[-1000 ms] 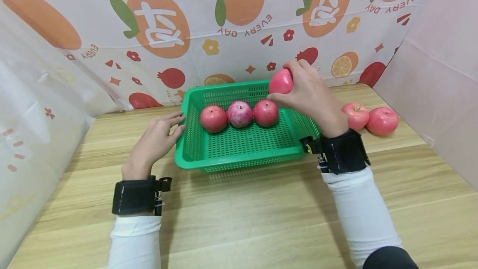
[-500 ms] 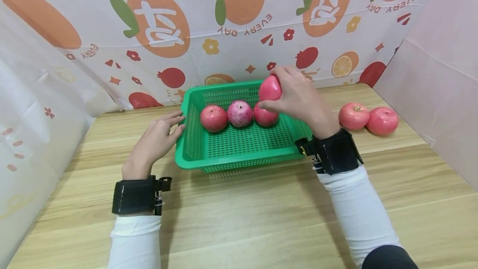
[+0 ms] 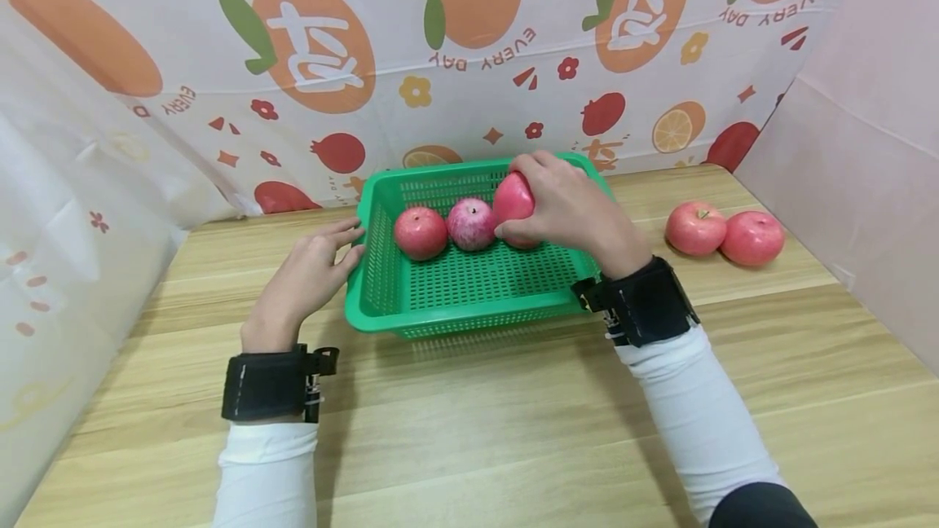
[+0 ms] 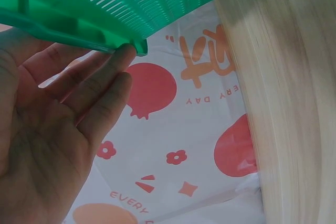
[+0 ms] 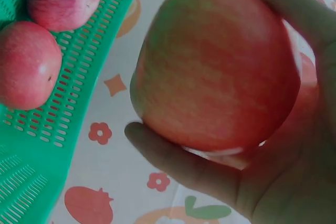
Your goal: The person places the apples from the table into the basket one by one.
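My right hand (image 3: 575,214) grips a red apple (image 3: 513,197) above the right half of a green plastic basket (image 3: 469,313). In the right wrist view, thumb and fingers curve round this apple (image 5: 215,66). Inside the basket sit a red apple (image 3: 421,233), a paler streaked apple (image 3: 472,224) in the middle and another red apple (image 3: 522,244), mostly hidden behind the held one and my thumb. My left hand (image 3: 304,279) touches the basket's left rim; the left wrist view shows its fingers (image 4: 100,80) extended against the green edge.
Two more apples, one with a stem (image 3: 695,228) and one beside it (image 3: 752,238), lie on the wooden table (image 3: 469,438) right of the basket. A fruit-print cloth (image 3: 469,96) hangs behind, with a pale wall (image 3: 866,153) at the right.
My right hand has carried its apple left and down, from over the basket's back right to above the rightmost apple inside. My left hand has stayed at the rim.
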Motion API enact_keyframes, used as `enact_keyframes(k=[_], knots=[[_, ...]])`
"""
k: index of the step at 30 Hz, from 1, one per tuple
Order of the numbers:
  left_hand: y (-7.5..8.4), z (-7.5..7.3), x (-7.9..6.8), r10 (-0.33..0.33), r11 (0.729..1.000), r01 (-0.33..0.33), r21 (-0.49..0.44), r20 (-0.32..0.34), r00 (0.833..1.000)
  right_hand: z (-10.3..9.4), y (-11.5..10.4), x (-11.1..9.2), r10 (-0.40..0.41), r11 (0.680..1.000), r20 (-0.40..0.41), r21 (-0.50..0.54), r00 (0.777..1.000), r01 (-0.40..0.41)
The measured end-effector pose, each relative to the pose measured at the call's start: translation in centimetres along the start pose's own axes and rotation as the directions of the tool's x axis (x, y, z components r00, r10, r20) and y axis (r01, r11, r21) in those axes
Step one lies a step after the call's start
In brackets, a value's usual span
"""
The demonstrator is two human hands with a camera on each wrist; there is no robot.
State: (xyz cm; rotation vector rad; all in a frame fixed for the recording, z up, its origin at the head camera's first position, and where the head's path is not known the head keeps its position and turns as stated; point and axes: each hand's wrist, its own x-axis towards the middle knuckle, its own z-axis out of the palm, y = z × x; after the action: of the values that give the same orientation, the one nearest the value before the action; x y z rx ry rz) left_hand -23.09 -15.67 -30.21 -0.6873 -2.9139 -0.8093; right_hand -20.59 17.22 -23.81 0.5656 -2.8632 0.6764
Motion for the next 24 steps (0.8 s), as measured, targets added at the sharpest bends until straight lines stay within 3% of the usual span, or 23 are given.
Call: enact_keyframes(k=[5,24], knots=[[0.0,0.0,0.0,-0.004,1.000,0.004,0.003,0.002,1.000,0.6,-0.1,0.2,-0.012,1.000,0.055,-0.001,0.998,0.012],[0.0,0.0,0.1,-0.004,1.000,0.004,0.001,-0.005,1.000,1.4,-0.3,0.6,-0.022,0.998,0.133,-0.059,0.991,0.030]])
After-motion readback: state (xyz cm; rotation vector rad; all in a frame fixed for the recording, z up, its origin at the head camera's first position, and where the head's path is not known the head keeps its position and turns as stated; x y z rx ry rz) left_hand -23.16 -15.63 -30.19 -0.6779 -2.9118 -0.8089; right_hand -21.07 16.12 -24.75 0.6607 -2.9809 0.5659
